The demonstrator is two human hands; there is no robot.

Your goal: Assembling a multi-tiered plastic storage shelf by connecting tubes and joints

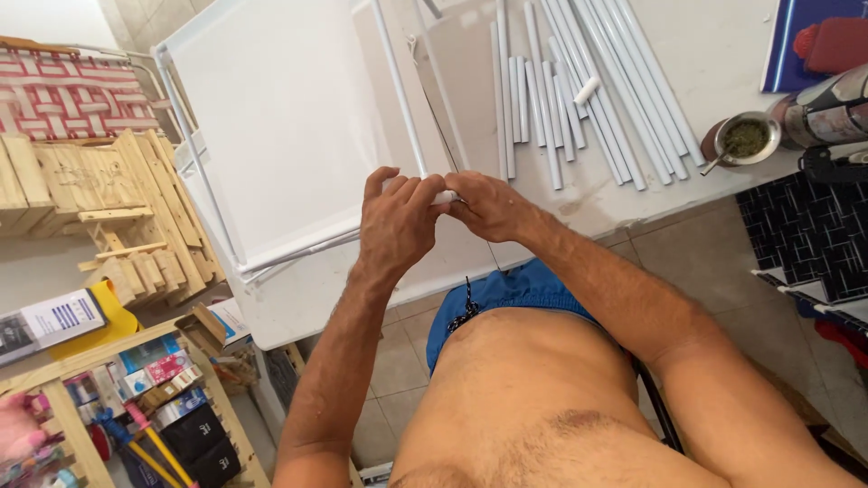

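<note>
My left hand (398,221) and my right hand (488,206) meet over the near edge of a white table (687,63). Both close around the near end of a long thin white tube (398,90) and a small white piece (445,196) between the fingertips. The tube runs away from me along the right side of a white fabric-covered frame (271,117) lying flat on the table. To the right lies a pile of several loose white tubes (570,90) of different lengths, with a short white connector (586,90) on top.
A metal cup of green herb with a straw (743,140) and a patterned flask (827,108) stand at the table's right edge. Wooden crates (90,208) and a low wooden shelf of boxes (154,380) stand at left. Tiled floor (696,253) lies beyond the table.
</note>
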